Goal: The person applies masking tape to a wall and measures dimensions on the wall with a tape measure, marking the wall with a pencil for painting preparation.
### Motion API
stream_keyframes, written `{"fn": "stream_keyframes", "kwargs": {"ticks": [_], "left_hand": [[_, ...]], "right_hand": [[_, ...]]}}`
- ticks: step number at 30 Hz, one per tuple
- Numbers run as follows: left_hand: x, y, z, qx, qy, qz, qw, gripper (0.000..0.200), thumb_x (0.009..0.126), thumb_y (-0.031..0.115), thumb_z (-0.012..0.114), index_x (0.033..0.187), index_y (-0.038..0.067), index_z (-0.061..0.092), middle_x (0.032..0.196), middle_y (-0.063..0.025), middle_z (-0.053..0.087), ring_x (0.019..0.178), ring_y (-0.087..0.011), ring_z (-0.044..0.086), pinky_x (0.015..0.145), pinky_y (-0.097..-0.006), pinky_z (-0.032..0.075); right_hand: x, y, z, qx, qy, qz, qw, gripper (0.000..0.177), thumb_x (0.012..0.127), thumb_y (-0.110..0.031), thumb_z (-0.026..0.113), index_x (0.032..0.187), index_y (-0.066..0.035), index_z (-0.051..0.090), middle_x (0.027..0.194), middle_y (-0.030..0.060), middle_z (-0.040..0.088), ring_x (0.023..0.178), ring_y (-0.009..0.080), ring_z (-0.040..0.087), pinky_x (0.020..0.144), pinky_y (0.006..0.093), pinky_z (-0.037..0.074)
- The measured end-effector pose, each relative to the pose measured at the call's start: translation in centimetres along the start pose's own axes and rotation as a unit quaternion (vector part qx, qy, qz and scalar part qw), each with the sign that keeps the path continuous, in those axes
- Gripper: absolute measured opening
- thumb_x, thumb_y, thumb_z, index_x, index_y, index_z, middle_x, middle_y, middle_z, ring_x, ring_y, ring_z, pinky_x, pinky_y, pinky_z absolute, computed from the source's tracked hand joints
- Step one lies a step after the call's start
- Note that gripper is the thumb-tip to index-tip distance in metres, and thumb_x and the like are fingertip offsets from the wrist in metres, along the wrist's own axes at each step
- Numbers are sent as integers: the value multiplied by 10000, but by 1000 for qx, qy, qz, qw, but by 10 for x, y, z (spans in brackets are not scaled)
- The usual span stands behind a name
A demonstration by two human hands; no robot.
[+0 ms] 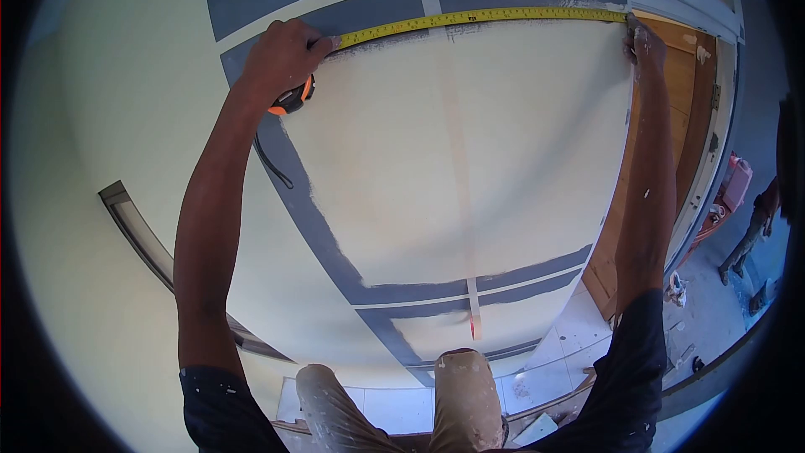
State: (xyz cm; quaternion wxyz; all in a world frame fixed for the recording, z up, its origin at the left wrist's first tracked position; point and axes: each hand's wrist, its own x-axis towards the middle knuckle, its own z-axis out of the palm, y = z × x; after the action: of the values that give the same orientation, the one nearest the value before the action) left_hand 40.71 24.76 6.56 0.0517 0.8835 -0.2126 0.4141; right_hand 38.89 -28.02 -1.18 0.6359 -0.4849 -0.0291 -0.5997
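A yellow tape measure blade (486, 17) stretches across the upper part of a wall painted cream and grey-blue (470, 159). At its left end, my left hand (285, 54) is closed on the blade. The orange and black tape measure case (293, 97) shows just below that hand, partly hidden by the wrist, and its black strap (273, 163) dangles down. My right hand (645, 42) pinches the blade's far end at the right edge of the wall, beside the door frame. Fine white specks dot the right hand and forearm.
An open doorway with a wooden door (662, 50) lies to the right. Beyond it, a person's legs (750, 231) and a pink container (736, 183) show. Debris lies on the tiled floor (579, 331) below. A dark recessed strip (138, 226) runs along the left wall.
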Motion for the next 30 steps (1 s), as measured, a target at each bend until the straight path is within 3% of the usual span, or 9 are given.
{"fn": "stream_keyframes", "kwargs": {"ticks": [11,13,14,17,19,30], "left_hand": [[2,-1,0,9,-4,13,1000,392,857,371,612,715,16,695,534,-123,570,464,-238,518,530,-370,451],[1,1,0,3,2,12,1000,396,856,369,613,697,13,687,527,-124,562,458,-241,512,527,-374,446],[1,1,0,3,2,12,1000,396,856,369,613,697,13,687,527,-124,562,458,-241,512,527,-374,446],[3,-1,1,12,-5,9,1000,412,859,374,612,676,10,676,518,-122,553,453,-239,505,518,-373,442],[4,-3,3,1,4,6,1000,430,862,382,610,654,9,661,506,-119,543,446,-231,497,506,-370,439],[4,-2,2,9,-7,-4,1000,434,866,385,601,660,8,662,490,-108,531,443,-216,499,516,-372,448]], "right_hand": [[4,1,2,-68,46,10,997,262,853,-244,705,891,15,700,602,23,545,447,86,457,402,231,336],[7,2,-1,-79,16,32,996,283,865,-273,700,1003,-26,700,758,10,577,577,74,522,459,204,408],[7,2,-2,-79,16,33,996,283,865,-273,700,1003,-26,700,758,10,577,577,74,522,459,204,408],[7,2,-1,-82,12,37,996,285,867,-269,699,1003,-19,697,736,5,563,562,68,509,443,199,390],[8,4,1,-53,33,16,998,285,842,-250,718,929,21,707,593,29,545,443,91,463,402,239,343],[9,6,2,-47,33,1,998,271,844,-220,715,926,38,706,593,39,553,455,94,472,407,236,344]]}}
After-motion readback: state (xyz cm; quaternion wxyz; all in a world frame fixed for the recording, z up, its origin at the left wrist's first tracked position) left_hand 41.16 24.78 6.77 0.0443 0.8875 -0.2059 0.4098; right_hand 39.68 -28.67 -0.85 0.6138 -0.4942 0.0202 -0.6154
